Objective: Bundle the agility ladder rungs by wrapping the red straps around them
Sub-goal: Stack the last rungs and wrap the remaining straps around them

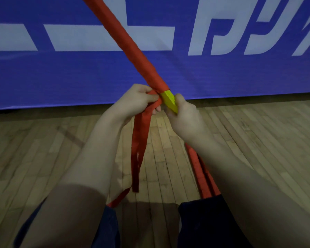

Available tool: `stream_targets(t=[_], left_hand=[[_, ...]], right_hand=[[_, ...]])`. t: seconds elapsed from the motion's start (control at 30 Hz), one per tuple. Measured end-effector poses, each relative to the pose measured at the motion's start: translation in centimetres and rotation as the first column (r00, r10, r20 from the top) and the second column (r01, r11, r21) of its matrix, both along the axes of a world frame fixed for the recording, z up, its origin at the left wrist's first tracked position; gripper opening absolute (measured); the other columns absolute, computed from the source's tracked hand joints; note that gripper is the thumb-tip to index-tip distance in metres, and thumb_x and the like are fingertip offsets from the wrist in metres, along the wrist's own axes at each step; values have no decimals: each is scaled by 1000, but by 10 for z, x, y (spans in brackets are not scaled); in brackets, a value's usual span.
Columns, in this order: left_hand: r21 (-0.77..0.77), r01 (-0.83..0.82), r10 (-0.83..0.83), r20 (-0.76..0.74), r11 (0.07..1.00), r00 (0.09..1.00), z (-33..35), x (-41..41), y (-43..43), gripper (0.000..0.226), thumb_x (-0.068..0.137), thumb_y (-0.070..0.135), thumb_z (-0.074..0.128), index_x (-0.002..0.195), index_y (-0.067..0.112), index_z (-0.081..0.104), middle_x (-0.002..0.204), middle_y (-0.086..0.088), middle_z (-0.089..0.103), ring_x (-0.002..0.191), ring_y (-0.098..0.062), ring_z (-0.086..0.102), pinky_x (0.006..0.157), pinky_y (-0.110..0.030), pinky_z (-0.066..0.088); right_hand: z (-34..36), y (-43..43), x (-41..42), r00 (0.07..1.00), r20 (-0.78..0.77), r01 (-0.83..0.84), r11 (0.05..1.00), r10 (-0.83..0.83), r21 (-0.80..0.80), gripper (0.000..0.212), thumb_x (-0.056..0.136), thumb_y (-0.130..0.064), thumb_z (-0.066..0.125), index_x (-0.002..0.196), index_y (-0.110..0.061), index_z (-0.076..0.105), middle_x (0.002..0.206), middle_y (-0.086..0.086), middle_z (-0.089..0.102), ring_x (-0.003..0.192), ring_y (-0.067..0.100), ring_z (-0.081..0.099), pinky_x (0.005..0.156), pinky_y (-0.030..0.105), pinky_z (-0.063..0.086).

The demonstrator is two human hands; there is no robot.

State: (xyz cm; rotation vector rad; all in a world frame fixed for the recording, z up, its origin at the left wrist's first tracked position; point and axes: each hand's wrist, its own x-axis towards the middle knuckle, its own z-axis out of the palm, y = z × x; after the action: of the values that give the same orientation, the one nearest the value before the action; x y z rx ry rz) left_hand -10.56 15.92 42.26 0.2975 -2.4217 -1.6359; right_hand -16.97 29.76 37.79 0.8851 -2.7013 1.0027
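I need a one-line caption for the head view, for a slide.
Left hand pinches the loose red strap while the right hand grips the yellow rung ends of the strap-wrapped bundle.

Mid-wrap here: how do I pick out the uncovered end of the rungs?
Start at the blue banner at the back; a long red-wrapped bundle crosses it diagonally down to the two hands. Its lower tip, gripped by the right hand, is the rung ends. They are the only bright yellow thing, while the strap tail pinched in the left hand is red.
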Motion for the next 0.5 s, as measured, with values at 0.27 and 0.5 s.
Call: stream_targets(t=[0.27,0.5], left_hand=[[120,-270,270,20,955,963,-9,-10,4,54,86,54,58,56,11,63,44,0,57,42,-8,51,44,-16,39],[172,-345,358,-49,923,933,-20,-14,-7,34,89,33,62,62,12,57,45,4,55,37,-4,44,42,-17,34]], right_hand=[[0,-16,18,984,178,-10,999,15,-32,42,89,-36,50,116,-3,50,115,16,48,110,34,47,95,46,41],[10,-7,8,904,357,-168,962,237,-214,25,90,-21,61,114,-15,59,102,2,52,95,15,54,83,25,45]])
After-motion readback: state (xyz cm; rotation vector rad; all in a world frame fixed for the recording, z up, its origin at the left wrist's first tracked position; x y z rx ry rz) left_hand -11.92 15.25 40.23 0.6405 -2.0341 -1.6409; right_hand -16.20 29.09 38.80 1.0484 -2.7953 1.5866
